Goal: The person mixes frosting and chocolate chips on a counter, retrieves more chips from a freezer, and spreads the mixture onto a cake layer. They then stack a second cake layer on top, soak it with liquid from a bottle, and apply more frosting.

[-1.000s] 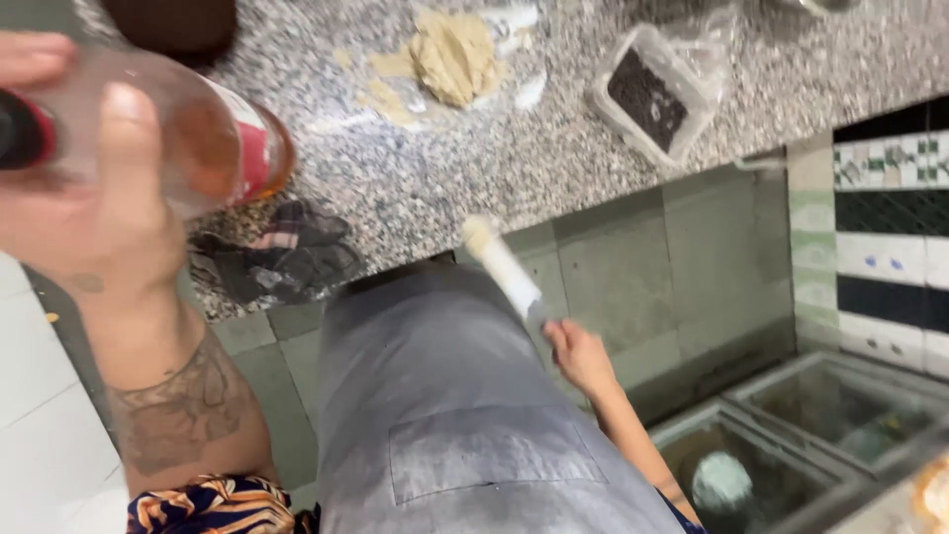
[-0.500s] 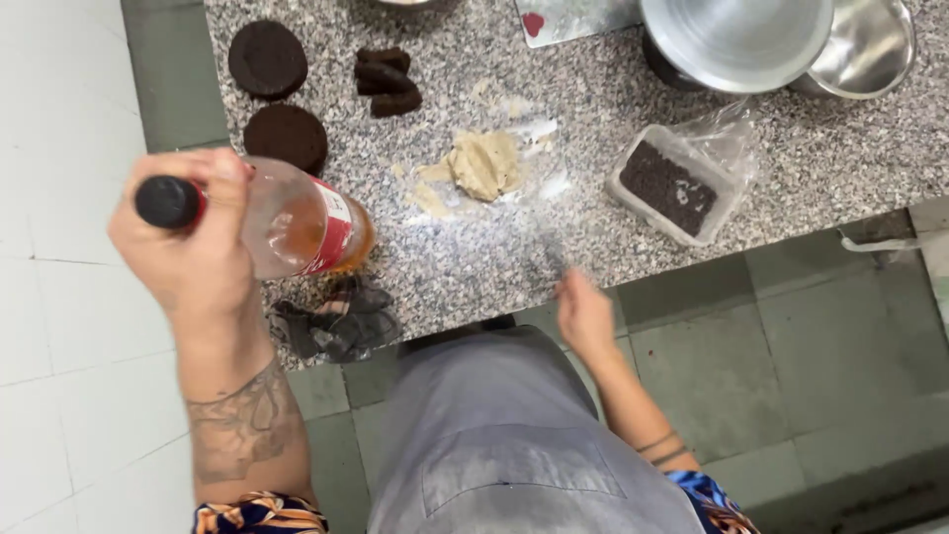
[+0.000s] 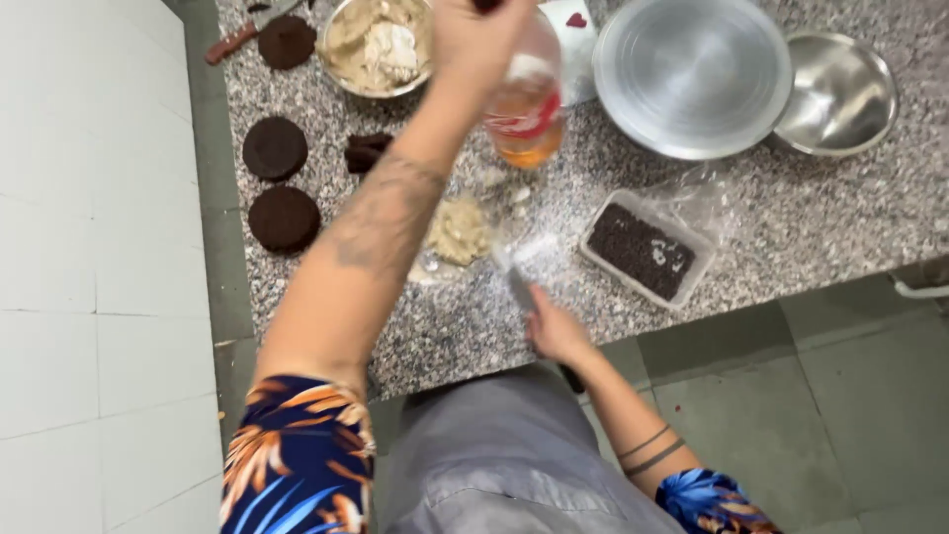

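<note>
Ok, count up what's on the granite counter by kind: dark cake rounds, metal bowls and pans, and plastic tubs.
Dark cake rounds: 3
Metal bowls and pans: 3
Plastic tubs: 1
Total: 7

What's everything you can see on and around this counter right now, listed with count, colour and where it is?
Bottle: one, clear with amber liquid, held above the counter.
Round cakes: three, dark brown, counter left.
Cake pieces: a few, dark brown, beside the rounds.
Bowl of cream: one, metal, top centre.
Pan: one, silver, top right.
Small bowl: one, silver, far right.
Sprinkle tub: one, clear, dark contents, counter right.
Cream lump: one, beige, counter centre.
Knife: one, reddish handle, top left.
Spatula: one, blurred.
Left hand: grips the bottle.
Right hand: grips the spatula.
</note>
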